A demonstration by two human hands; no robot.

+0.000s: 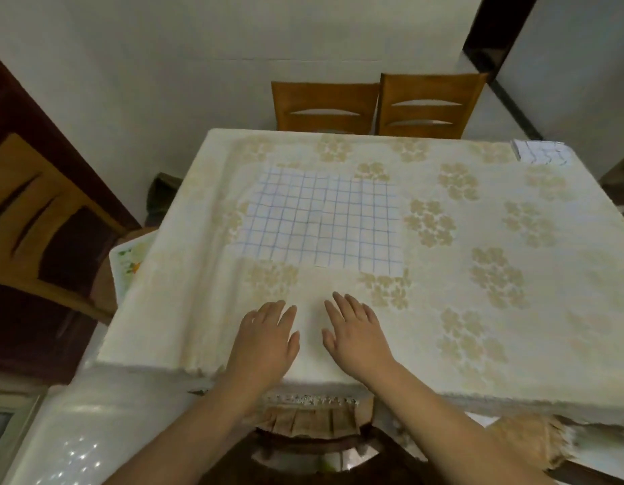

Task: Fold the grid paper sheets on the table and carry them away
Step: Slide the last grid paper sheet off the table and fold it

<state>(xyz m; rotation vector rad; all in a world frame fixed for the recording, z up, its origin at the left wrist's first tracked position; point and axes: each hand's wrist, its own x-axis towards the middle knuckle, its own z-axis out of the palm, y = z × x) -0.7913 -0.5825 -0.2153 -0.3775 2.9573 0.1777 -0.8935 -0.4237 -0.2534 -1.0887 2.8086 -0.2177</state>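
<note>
Flat on the table [443,344] — both hands [265,339], grid paper [317,218] beyond.

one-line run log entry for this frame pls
left hand: open, flat on floral tablecloth | right hand: open, flat | blue-lined grid paper sheet: unfolded, untouched | small folded grid paper stack: far right corner

The counter [513,362] wears a cream cloth printed with pale tan flower clusters. The flat grid paper sheet [317,218] is white with thin blue squares, as is the folded sheet [540,152] at the far right corner. Two chairs [377,105] beyond the far edge are orange-brown wood.
</note>
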